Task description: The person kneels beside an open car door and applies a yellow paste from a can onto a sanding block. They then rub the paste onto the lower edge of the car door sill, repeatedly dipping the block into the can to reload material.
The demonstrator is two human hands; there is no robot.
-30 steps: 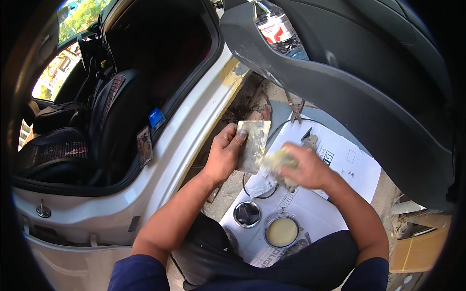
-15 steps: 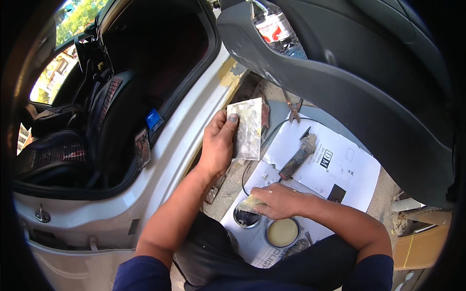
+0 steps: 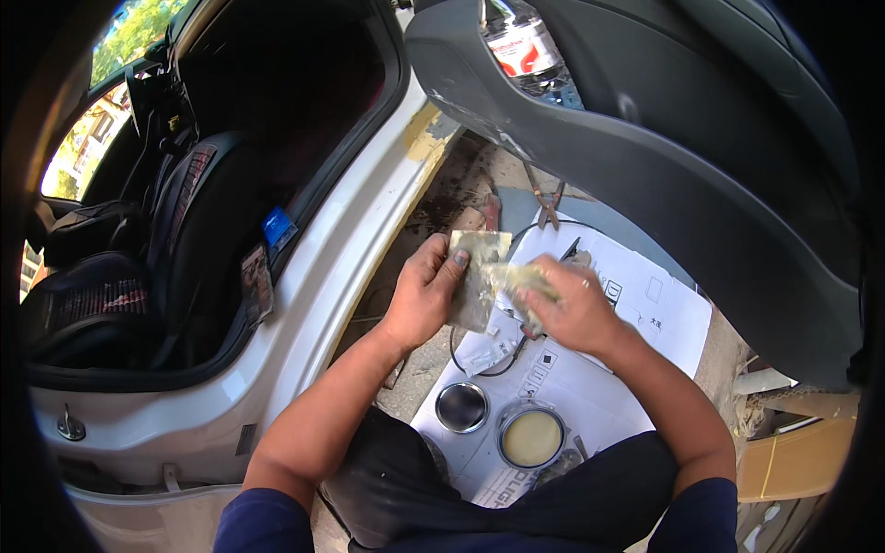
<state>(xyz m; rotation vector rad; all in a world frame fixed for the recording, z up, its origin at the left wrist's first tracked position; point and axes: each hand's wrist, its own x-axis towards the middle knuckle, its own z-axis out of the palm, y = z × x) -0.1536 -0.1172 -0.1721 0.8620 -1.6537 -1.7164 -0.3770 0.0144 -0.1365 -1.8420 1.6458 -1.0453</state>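
My left hand (image 3: 422, 293) grips an upright flat, putty-smeared plate (image 3: 472, 309), thumb on its face. My right hand (image 3: 581, 313) holds a yellowish-smeared scraper (image 3: 512, 281), slightly blurred, against or just beside the plate's right half. Below my hands, on white cardboard (image 3: 599, 387), an open tin of cream paste (image 3: 530, 435) sits next to a dark round lid or tin (image 3: 461, 405) with a metal rim. A small white packet (image 3: 489, 355) lies nearer the plate. A power tool behind my right hand is mostly hidden.
A white car body (image 3: 175, 424) and open doorway with black seat (image 3: 138, 267) fill the left. The dark door panel (image 3: 682, 212) overhangs the upper right, holding a water bottle (image 3: 525, 60). Rusty pliers (image 3: 548, 207) lie beneath it. Brown cardboard (image 3: 788, 456) is at lower right.
Half a second ago my right hand was low over the tins with the scraper; now it is raised to the plate. The plate, in my left hand, has dropped a little from that moment.
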